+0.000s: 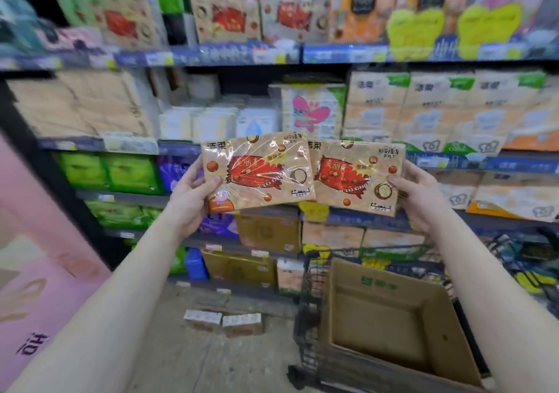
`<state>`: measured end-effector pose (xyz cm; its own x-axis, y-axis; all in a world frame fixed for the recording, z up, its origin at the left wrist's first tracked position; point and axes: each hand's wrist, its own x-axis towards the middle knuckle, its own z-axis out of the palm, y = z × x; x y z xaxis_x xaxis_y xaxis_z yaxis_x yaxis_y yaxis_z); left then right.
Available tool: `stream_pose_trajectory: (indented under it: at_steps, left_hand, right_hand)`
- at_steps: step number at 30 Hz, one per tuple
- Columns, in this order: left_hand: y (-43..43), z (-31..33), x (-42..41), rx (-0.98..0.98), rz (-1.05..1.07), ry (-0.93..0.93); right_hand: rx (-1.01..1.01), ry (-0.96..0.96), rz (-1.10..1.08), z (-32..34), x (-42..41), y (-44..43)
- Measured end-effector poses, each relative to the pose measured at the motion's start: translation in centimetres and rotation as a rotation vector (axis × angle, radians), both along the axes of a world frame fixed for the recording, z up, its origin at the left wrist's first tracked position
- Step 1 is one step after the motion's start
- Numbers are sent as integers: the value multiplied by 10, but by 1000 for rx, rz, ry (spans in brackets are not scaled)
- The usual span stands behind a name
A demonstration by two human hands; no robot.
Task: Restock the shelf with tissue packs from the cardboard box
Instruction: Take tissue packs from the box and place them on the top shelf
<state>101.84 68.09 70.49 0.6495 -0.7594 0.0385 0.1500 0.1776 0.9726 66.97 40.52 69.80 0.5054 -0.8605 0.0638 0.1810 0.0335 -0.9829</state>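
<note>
Left hand (pixel 193 194): closed on the left tissue pack (pixel 257 171), gripped at its nine o'clock edge.
Right hand (pixel 419 191): closed on the right tissue pack (pixel 357 178), at three o'clock.
Packs: held side by side, faces outward, likely for shelving together.
Matching packs (pixel 230 16): seen on the top shelf, twelve o'clock.
Cardboard box (pixel 390 317): five o'clock, in a cart (pixel 305 302), no packs seen inside.

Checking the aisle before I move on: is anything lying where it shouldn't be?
Yes: two small packs lie on the floor at the foot of the shelving, left of the cart with the cardboard box, instead of on a shelf. Nothing looks spilled or torn.
</note>
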Motion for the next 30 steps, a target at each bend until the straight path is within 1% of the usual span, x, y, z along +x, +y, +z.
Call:
stream_pose_trajectory:
  at_steps: [6,10,14,19,26,30]
  left_hand:
    - [36,54,51,-75,57,-60]
    - [38,87,84,-141,73,-38]
    - [28,110,127,-184,93,-10]
    - [7,131,186,-244,141,-32]
    - [-15,165,267,-285,196,-25]
    - [-26,174,307,-308,217,-25]
  right_hand:
    - [-95,-46,2,58,57,29]
    - [-109,-76,-10,88,97,27]
    - [-148,-120,-24,115,144,16]
    - [-169,-175,-5,143,206,-14]
    - [-204,-228,23,192,288,-45]
    - [-236,-242,15,210,327,-58]
